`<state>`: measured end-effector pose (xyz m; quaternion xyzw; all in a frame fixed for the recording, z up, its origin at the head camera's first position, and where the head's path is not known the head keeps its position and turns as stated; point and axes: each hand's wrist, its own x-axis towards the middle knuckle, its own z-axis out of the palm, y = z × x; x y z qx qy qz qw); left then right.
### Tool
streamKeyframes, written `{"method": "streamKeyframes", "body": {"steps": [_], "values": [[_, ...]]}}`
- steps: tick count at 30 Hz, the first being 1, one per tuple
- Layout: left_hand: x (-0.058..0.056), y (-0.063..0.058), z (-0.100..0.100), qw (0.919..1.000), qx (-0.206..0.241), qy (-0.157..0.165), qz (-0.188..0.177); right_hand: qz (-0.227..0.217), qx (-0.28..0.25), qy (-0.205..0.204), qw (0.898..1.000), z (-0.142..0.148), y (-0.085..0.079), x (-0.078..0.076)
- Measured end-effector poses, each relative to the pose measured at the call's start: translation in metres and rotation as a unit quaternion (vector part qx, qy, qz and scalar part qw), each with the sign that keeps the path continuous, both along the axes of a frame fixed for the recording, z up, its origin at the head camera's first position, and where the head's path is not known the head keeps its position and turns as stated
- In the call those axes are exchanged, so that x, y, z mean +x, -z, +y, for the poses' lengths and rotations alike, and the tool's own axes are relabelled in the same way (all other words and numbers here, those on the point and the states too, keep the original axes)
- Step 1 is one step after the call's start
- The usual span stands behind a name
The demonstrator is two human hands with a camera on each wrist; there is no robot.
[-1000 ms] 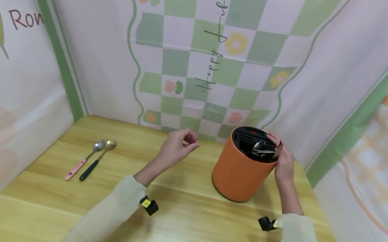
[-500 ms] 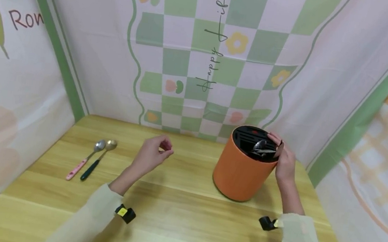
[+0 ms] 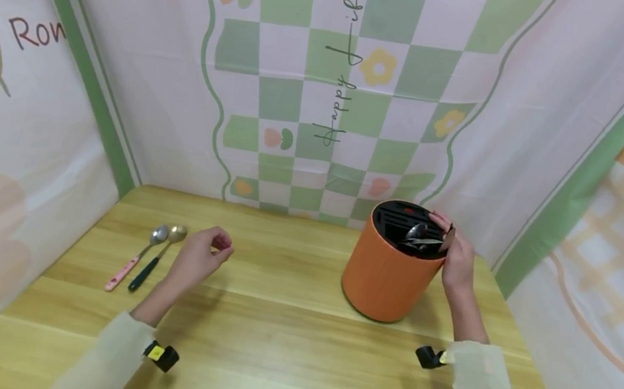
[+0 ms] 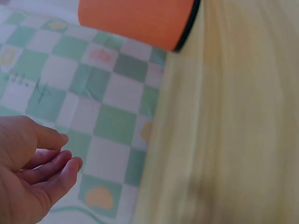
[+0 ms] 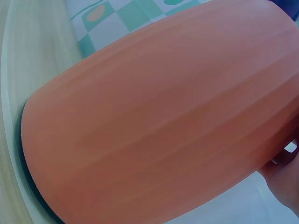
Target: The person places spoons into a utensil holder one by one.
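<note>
An orange cylindrical utensil holder [image 3: 385, 283] with a black slotted top stands upright on the table's right side. My right hand [image 3: 458, 266] grips its right side near the rim; the right wrist view shows mostly the orange wall [image 5: 154, 121]. Metal spoons [image 3: 418, 235] poke up from the opening, and one brownish, shiny piece [image 3: 448, 239] leans at the rim beside my fingers. My left hand [image 3: 200, 259] hovers above the table, its fingers loosely curled around nothing. Left of it lie a pink-handled spoon [image 3: 124, 272] and a dark-green-handled spoon [image 3: 144, 273], side by side.
The wooden table [image 3: 282, 358] meets a checked fabric backdrop [image 3: 326, 119] at its rear edge. Fabric walls also rise at the left [image 3: 33, 156] and right [image 3: 610, 267].
Across the frames, my left hand has travelled left, from near the holder toward the two spoons. My right hand and the utensil holder stay in place.
</note>
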<state>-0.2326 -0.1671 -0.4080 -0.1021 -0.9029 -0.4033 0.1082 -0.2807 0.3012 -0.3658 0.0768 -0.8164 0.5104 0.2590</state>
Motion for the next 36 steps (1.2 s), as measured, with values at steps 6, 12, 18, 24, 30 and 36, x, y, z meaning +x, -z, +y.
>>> {"method": "streamKeyframes", "body": {"steps": [6,12,18,24,30,36], "values": [[0.004,0.013,-0.030,0.9986,-0.042,-0.032,-0.001,-0.009,0.000,0.002,1.000,-0.003,-0.005,0.004],[0.008,0.026,-0.054,0.9968,-0.063,-0.046,0.020,-0.006,0.006,-0.004,1.000,-0.005,-0.006,0.004],[0.008,0.036,-0.069,0.9959,-0.069,-0.055,0.023,0.002,0.015,-0.002,1.000,-0.003,-0.005,0.004],[0.013,0.042,-0.084,0.9941,-0.078,-0.074,-0.009,-0.008,0.011,-0.006,1.000,-0.003,-0.004,0.004],[0.015,0.046,-0.100,0.9905,-0.098,-0.094,-0.024,-0.003,0.012,-0.005,1.000,-0.003,-0.004,0.003],[0.015,0.048,-0.112,0.9856,-0.138,-0.092,-0.033,-0.007,0.011,-0.004,1.000,-0.002,-0.004,0.004]]}}
